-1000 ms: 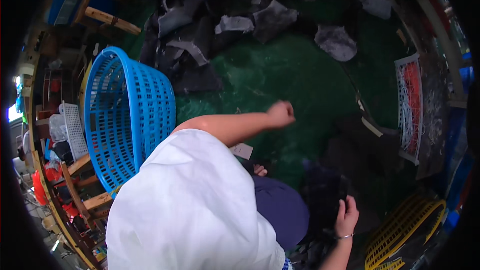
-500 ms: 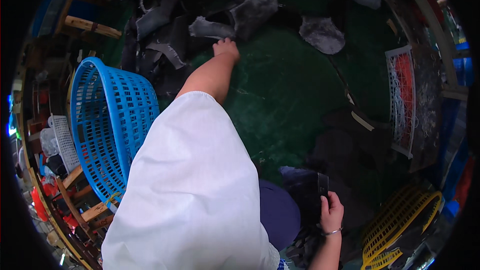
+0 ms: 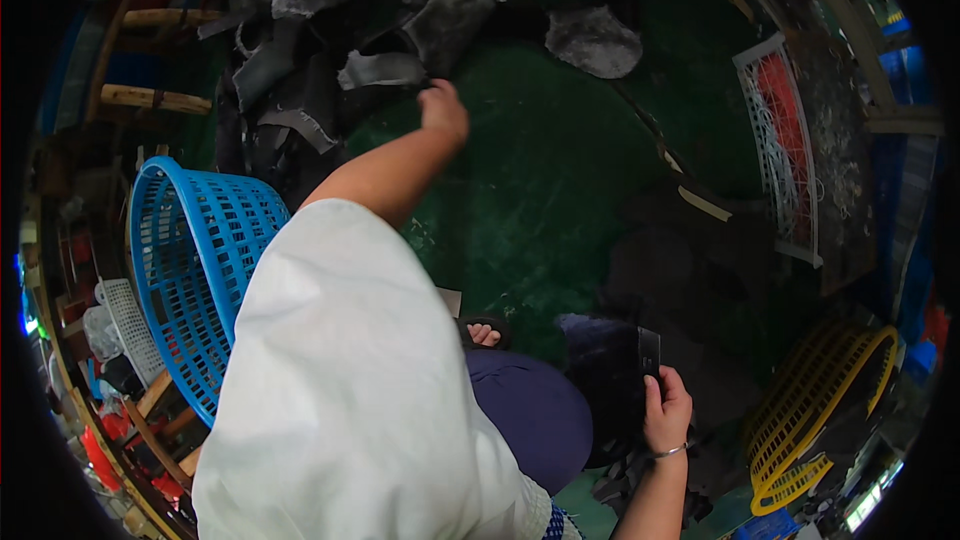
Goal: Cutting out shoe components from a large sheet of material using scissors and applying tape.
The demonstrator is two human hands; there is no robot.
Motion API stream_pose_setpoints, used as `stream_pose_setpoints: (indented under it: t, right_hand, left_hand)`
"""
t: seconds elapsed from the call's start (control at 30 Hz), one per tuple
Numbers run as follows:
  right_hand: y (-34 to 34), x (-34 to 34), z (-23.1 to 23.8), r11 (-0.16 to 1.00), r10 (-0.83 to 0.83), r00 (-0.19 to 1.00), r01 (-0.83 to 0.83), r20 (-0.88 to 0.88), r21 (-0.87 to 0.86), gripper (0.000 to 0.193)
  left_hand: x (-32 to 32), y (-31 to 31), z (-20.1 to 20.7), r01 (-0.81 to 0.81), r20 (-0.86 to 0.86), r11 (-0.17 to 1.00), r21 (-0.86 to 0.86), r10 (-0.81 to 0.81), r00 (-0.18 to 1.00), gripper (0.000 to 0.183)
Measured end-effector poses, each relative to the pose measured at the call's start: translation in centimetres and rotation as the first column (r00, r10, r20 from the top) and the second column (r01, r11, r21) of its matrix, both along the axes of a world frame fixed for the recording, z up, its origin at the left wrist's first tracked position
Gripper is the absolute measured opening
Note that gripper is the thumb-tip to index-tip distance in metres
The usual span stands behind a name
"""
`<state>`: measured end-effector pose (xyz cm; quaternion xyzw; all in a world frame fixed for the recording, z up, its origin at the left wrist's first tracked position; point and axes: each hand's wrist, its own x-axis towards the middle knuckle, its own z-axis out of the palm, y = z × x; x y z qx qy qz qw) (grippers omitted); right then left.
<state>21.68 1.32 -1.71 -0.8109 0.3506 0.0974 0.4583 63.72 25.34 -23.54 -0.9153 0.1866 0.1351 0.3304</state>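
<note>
My left arm in a white sleeve reaches forward, and my left hand (image 3: pixel 443 112) hovers over the green floor. Its fingers look bent and are smeared by motion. Right by the fingertips lies a grey cut piece of sheet material (image 3: pixel 382 70), and whether they touch it I cannot tell. Beyond it is a larger grey piece (image 3: pixel 449 22). At the lower right my right hand (image 3: pixel 667 414), with a bracelet at its wrist, is closed on a small dark flat rectangular piece (image 3: pixel 649 349), held upright between thumb and fingers.
A blue plastic basket (image 3: pixel 262 208) lies tipped at left, near wooden bars (image 3: pixel 155 98). More grey pieces (image 3: pixel 595 42) lie ahead on the green floor (image 3: pixel 520 160). A white crate (image 3: pixel 790 155) stands at right, a yellow basket (image 3: pixel 815 400) lower right. My foot (image 3: pixel 484 334) is below.
The view has shifted, so the floor pieces sit further left. My left hand has drawn slightly back from the grey piece. My right hand still holds the dark piece.
</note>
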Motion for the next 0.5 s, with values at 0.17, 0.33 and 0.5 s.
stream_pose_setpoints:
  t: [0.17, 0.33, 0.5]
  right_hand:
    - [0.1, -1.2, 0.7, 1.000, 0.010, 0.999, -0.010, 0.034, -0.016, 0.012]
    - [-2.3, -0.9, 2.8, 0.985, 0.083, 0.994, -0.093, 0.074, 0.146, 0.025]
    - [-9.7, -6.1, 9.1, 0.957, -0.147, 0.964, 0.081, 0.223, 0.279, 0.054]
  left_hand:
    - [-16.6, -11.1, 9.6, -0.472, -0.458, 0.217, -0.854, -0.745, 0.485, 0.075]
    - [-22.9, -16.1, 16.3, -0.479, -0.607, 0.632, -0.609, -0.760, -0.231, 0.039]
    - [-25.5, -26.3, 24.6, -0.233, -0.009, -0.041, -0.972, -0.977, 0.211, 0.027]
